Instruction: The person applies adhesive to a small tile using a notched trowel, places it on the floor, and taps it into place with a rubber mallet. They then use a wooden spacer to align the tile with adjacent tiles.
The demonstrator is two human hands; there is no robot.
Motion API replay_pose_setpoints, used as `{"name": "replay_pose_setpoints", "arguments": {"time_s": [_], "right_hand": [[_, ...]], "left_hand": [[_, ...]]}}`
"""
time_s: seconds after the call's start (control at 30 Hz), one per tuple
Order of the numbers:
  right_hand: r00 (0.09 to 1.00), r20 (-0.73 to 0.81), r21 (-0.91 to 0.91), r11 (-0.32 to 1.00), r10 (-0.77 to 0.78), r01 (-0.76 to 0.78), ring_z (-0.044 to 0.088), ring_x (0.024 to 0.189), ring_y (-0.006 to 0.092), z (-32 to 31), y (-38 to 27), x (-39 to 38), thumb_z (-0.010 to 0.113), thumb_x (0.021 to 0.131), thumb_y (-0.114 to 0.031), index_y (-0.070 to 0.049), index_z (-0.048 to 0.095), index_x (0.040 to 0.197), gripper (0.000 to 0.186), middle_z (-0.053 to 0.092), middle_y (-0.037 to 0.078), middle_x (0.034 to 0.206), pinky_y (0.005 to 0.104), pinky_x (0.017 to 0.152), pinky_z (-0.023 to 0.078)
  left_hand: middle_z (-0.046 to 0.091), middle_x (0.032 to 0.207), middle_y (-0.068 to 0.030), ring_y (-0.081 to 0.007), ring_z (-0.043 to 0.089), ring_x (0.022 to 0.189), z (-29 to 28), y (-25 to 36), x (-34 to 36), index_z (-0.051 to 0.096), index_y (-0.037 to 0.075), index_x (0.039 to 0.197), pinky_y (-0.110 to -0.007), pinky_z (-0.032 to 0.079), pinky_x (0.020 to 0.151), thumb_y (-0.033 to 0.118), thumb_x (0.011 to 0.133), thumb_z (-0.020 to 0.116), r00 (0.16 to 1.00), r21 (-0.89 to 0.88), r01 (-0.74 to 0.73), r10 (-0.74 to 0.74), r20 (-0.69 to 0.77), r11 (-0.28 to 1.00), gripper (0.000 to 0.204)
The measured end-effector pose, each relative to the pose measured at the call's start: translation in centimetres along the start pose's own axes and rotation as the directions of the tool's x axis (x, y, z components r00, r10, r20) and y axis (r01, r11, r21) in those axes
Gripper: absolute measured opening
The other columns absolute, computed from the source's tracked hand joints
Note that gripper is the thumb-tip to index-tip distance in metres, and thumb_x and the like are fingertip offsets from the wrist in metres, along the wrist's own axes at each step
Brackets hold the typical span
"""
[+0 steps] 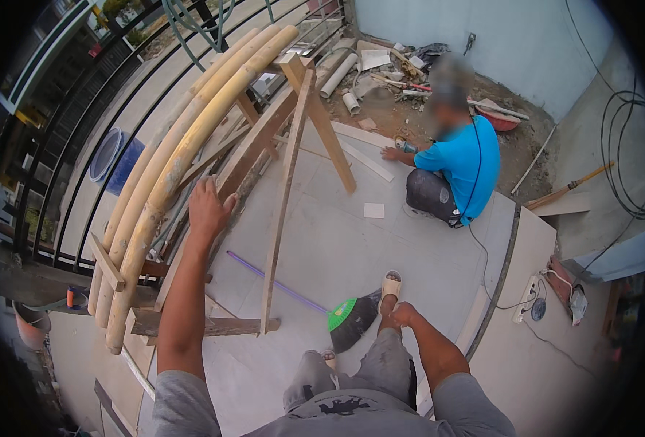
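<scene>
My left hand (209, 210) is raised in front of a wooden beam (253, 146) of a timber trestle, fingers bent and a little apart, with nothing seen in it. Whether it touches the beam, I cannot tell. Three long yellowish bamboo poles (163, 175) lie side by side just left of it. My right hand (404, 315) hangs beside my lower leg with its fingers curled closed; whatever they may hold is hidden. Below it, toward the left, a broom with a purple handle (279, 284), a green head (343, 313) and black bristles lies on the tiled floor.
A co-worker in a blue shirt (475, 160) squats on the tiles with a power tool (404, 145) at hand. A thin brace (287, 197) slants down the trestle. Rubble and pipes (339, 75) lie at the back. A cable (486, 273) runs to a power strip (528, 298) on the right.
</scene>
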State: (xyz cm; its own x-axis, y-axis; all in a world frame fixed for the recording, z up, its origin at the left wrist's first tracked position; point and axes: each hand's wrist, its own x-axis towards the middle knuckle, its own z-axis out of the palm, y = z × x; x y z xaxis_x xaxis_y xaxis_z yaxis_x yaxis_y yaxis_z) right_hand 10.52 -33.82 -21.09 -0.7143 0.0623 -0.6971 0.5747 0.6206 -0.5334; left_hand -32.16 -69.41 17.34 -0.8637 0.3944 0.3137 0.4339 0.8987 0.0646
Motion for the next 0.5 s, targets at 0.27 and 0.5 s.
{"name": "replay_pose_setpoints", "arguments": {"time_s": [0.27,0.5], "right_hand": [[0.974,0.219,-0.308,0.951,0.054,0.016,0.068,0.098,0.0369,-6.5,2.5,20.3,0.063,0.078,-0.026,0.001,0.071,0.102,0.037,0.070,0.023,0.102,0.0442,0.085,0.054],[0.988,0.050,-0.420,0.900,0.147,-0.113,0.060,0.113,0.0366,-14.2,1.5,42.8,0.057,0.085,-0.006,0.001,0.062,0.114,0.030,0.061,0.022,0.119,0.0452,0.094,0.052]], "left_hand": [[0.064,0.116,-0.0285,-0.0400,0.064,0.107,7.6,-3.8,4.9,0.053,-0.008,0.123,-0.045,0.049,0.092,0.037,0.079,0.080,0.898,0.068,0.354,-0.359,0.255,0.933,0.069],[0.058,0.129,-0.0217,-0.0287,0.060,0.113,3.8,-7.9,2.4,0.045,-0.006,0.140,-0.038,0.048,0.098,0.033,0.086,0.078,0.892,0.183,0.386,-0.416,0.175,0.904,0.074]]}}
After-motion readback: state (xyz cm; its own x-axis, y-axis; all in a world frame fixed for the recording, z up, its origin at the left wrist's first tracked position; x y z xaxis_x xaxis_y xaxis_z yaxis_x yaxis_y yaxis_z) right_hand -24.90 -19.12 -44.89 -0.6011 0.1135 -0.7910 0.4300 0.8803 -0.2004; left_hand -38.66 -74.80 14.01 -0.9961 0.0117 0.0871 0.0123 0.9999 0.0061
